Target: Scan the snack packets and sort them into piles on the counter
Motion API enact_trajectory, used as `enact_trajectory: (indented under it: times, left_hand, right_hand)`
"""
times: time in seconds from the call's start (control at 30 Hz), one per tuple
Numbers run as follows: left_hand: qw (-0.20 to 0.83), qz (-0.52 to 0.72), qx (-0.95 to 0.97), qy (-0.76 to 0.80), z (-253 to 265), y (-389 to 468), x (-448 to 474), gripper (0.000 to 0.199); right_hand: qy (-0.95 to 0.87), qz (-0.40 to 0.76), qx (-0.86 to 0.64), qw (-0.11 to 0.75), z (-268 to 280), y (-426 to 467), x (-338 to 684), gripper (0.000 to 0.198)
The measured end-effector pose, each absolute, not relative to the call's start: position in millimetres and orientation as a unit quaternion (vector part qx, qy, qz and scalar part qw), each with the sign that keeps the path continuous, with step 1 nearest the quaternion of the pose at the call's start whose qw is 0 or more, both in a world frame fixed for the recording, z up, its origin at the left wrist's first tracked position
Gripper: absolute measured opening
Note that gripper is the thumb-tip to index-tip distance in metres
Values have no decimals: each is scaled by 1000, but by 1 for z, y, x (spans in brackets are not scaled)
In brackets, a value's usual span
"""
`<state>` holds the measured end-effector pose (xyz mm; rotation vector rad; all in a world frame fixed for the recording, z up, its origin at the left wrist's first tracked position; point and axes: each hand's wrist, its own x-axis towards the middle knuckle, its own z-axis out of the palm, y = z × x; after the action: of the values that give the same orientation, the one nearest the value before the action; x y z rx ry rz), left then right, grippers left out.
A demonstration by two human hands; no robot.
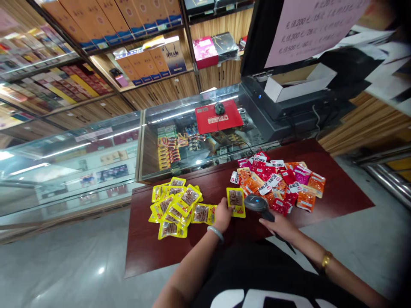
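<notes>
On the tabletop [143, 252], red-and-orange packets [278, 182] lie heaped toward the right edge, yellow packets [178, 207] near the left, the right hand [282, 226] grips a scanner [256, 202] by the near edge, and the left hand [222, 215] pinches a single yellow packet [236, 199] between the heaps

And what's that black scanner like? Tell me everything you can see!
The scanner is dark and looks like hard plastic. It has a wide, rounded head with a small blue light on top, and a slimmer black handle. The right hand grips that handle, which slants toward the person. Its head is just beside a yellow packet; I can't tell if they touch.
</notes>
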<state>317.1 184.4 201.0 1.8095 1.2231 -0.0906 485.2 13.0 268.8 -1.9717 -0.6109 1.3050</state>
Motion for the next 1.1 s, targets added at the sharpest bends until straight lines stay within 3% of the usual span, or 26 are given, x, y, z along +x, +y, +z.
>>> enact_trajectory:
  times: [0.17, 0.53, 0.6, 0.73, 0.8, 0.9, 0.97, 1.1]
  left_hand:
    - [522, 59, 687, 502, 203, 195, 291, 14]
    - [480, 170, 651, 563, 217, 215, 209, 19]
    - [431, 188, 637, 611, 226, 224, 182, 26]
    - [149, 188, 667, 705, 245, 224, 153, 63]
    - [92, 139, 737, 656, 251, 213, 161, 68]
    - [120, 23, 868, 481, 251, 197, 196, 65]
    - [152, -24, 915, 374, 244, 194, 223, 74]
    - [152, -69, 937, 308, 223, 212, 248, 85]
  right_hand:
    - [-253, 512, -748, 338, 274, 31, 470, 52]
    - [-329, 551, -680, 353, 276, 69, 440, 41]
    - [-325, 563, -675, 349, 276, 69, 433, 40]
    - [-296, 573, -679, 350, 274, 64, 427, 39]
    - [-276, 569, -687, 356, 275, 60, 427, 39]
    - [-244, 565, -697, 368, 277, 51, 426, 43]
    - [-234, 558, -701, 378, 279, 45, 424, 48]
    - [-224, 541, -713, 385, 283, 39, 417, 51]
